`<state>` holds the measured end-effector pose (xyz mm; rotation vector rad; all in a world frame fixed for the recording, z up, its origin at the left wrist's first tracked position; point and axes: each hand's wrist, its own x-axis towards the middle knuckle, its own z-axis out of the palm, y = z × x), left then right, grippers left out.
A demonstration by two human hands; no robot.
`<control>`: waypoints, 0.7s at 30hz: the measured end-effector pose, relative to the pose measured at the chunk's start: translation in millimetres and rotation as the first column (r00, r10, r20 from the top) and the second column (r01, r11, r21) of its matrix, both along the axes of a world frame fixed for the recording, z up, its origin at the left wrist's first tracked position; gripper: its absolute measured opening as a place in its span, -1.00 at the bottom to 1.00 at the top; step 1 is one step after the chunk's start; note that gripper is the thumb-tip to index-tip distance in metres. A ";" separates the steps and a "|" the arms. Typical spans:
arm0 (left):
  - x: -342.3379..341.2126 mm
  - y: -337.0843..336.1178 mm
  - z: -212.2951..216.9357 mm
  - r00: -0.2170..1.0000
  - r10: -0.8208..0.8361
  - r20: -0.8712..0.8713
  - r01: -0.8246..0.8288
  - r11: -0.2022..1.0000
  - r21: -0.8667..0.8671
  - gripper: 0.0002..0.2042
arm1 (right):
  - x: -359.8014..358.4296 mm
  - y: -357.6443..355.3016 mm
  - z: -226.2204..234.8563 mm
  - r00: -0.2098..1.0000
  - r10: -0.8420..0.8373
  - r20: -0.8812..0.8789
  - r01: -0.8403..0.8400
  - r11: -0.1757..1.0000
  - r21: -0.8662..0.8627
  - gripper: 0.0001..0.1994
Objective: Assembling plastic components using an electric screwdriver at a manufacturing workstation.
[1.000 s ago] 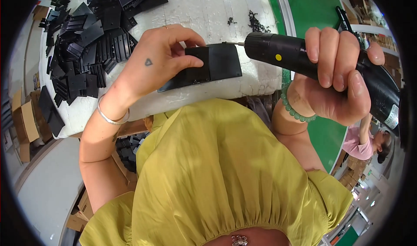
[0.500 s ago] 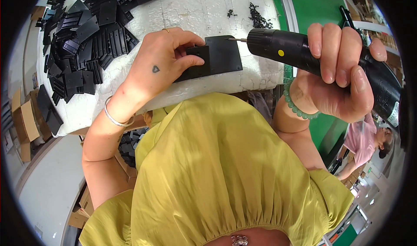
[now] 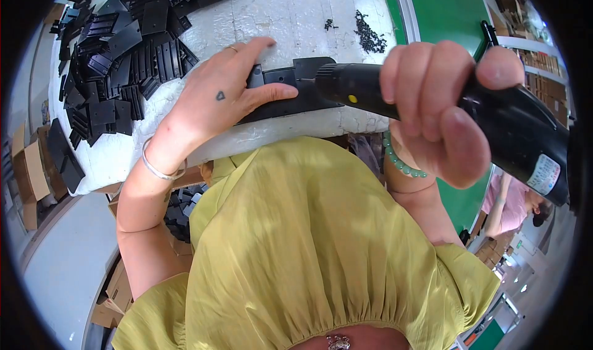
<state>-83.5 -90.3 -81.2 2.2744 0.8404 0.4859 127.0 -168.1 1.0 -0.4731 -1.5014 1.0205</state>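
My left hand (image 3: 217, 90) lies at the left end of a flat black plastic plate (image 3: 309, 98). Its thumb presses along a smaller black plastic piece (image 3: 279, 76) that sits on the plate, and the index finger stretches out beyond it; the other fingers are mostly hidden. My right hand (image 3: 435, 106) is closed round a thick black electric screwdriver (image 3: 364, 89), held nearly level. The screwdriver's thin bit points left and its end is at the right end of the smaller piece; whether a screw is under it is too small to tell.
Many black plates and ribbed parts (image 3: 117, 59) are heaped at the left of the wrapped white work surface (image 3: 278, 16). Small dark screws (image 3: 369, 35) lie at its far right, with a few (image 3: 330, 24) apart. A green table (image 3: 448, 10) stands right; a person in pink (image 3: 506, 205) is beyond.
The screwdriver has moved left, its bit going from the plate's far edge to the smaller piece. My left index finger has straightened away from that piece, which now sits lower against the plate.
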 end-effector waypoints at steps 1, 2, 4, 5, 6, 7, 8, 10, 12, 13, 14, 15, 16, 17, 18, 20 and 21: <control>1.9 3.2 0.7 1.000 0.005 0.006 -0.005 1.000 -0.002 -0.51 | 0.6 2.6 0.3 0.994 0.082 0.068 -0.082 0.997 -0.013 -0.57; 5.7 8.2 4.0 0.993 -0.079 -0.090 0.062 0.982 -0.180 -0.56 | -4.3 3.0 1.2 0.993 0.088 0.074 -0.088 0.996 -0.015 -0.57; 7.9 11.6 1.9 0.972 -0.173 -0.161 0.106 0.927 -0.360 -0.61 | -19.4 3.5 1.8 0.997 -0.034 0.072 0.039 0.997 -0.070 -0.58; 8.3 10.6 -3.1 0.985 -0.144 -0.100 0.101 0.933 -0.346 -0.65 | -20.9 3.9 -0.4 0.998 -0.032 0.061 0.037 0.996 -0.085 -0.59; 8.4 9.8 -6.7 0.993 -0.114 -0.038 0.095 0.938 -0.333 -0.69 | -22.6 4.6 -0.7 0.997 -0.028 0.068 0.034 0.996 -0.088 -0.59; 8.5 9.4 -8.5 0.994 -0.110 -0.030 0.093 0.937 -0.335 -0.69 | -24.4 5.3 -0.5 0.997 -0.033 0.068 0.040 0.995 -0.095 -0.59; 8.4 9.0 -9.8 0.994 -0.103 -0.025 0.089 0.941 -0.328 -0.68 | -26.6 6.1 -0.6 0.997 -0.038 0.066 0.044 0.994 -0.101 -0.59; 8.3 8.0 -9.7 0.996 -0.091 -0.014 0.082 0.943 -0.323 -0.68 | -30.5 7.4 -1.2 0.996 -0.042 0.073 0.050 0.992 -0.114 -0.60; 9.1 8.1 -3.6 0.994 -0.092 -0.053 0.069 0.940 -0.335 -0.66 | -34.0 8.4 -1.3 0.995 -0.063 0.076 0.073 0.988 -0.134 -0.61; 9.9 8.6 -2.1 0.995 -0.090 -0.046 0.070 0.939 -0.337 -0.66 | -35.9 8.9 -1.0 0.994 -0.076 0.078 0.086 0.986 -0.143 -0.62; 9.2 8.5 -1.2 0.993 -0.090 -0.077 0.059 0.938 -0.340 -0.66 | -38.8 10.2 -1.5 0.994 -0.079 0.078 0.090 0.984 -0.151 -0.62; 8.7 8.0 -1.3 0.990 -0.090 -0.108 0.048 0.938 -0.344 -0.65 | -42.5 11.8 -1.8 0.994 -0.068 0.083 0.081 0.985 -0.153 -0.62; 8.4 7.0 -2.0 0.991 -0.080 -0.104 0.040 0.938 -0.345 -0.65 | -46.9 13.3 -1.7 0.993 -0.088 0.075 0.099 0.982 -0.161 -0.65; 8.8 6.7 -2.1 0.990 -0.084 -0.109 0.042 0.940 -0.338 -0.65 | -50.4 14.2 -0.5 0.991 -0.115 0.069 0.125 0.978 -0.169 -0.68; 8.5 6.6 -2.5 0.989 -0.087 -0.116 0.044 0.942 -0.332 -0.65 | -52.6 15.0 0.9 0.991 -0.110 0.075 0.121 0.978 -0.169 -0.68; 7.4 6.0 -6.4 0.990 -0.088 -0.108 0.048 0.945 -0.324 -0.65 | -57.3 16.3 3.9 0.985 -0.109 0.137 0.134 0.974 -0.183 -0.72; 6.7 5.8 -8.2 0.990 -0.093 -0.106 0.055 0.947 -0.316 -0.66 | -62.5 15.2 6.2 0.984 -0.104 0.142 0.130 0.974 -0.183 -0.72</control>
